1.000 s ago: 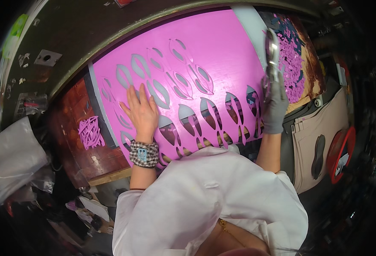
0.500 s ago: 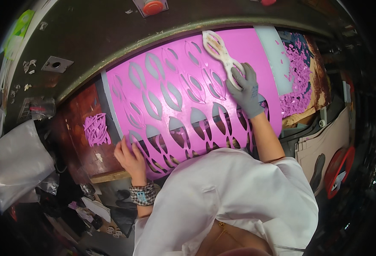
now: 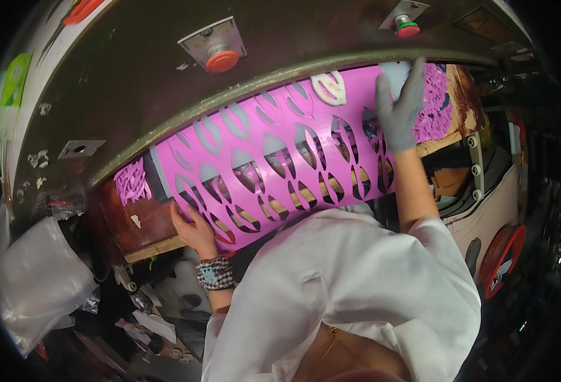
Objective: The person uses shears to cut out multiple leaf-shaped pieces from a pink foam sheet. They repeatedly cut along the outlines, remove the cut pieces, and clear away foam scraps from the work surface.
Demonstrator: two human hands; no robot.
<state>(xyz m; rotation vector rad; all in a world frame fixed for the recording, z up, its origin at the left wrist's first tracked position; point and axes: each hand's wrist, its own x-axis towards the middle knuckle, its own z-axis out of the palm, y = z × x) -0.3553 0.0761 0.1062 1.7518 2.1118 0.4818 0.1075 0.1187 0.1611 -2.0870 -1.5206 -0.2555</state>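
A pink sheet (image 3: pixel 360 92) with rows of leaf-shaped cutouts lies across the work surface and curves down toward my body. My left hand (image 3: pixel 193 230), bare, has its fingers around the sheet's near left edge. Over the far right corner of the sheet, my right hand (image 3: pixel 400 114) in a grey glove is flat, with thumb and fingers apart and nothing in it. To its left, a white looped cutting die (image 3: pixel 318 84) rests on the sheet; its far part is hidden under the green machine beam.
The dark green beam (image 3: pixel 274 79) spans the far side, bearing a red push button (image 3: pixel 222 61) and a green-and-red one (image 3: pixel 407 29). Pink scraps (image 3: pixel 432 114) are heaped at right; more pink strips (image 3: pixel 132 183) lie at left. A red handwheel (image 3: pixel 503 261) stands at lower right.
My right hand has let go of the die and moved right and away from me. The die and sheet have shifted under the beam. My left hand stays at the sheet's edge.
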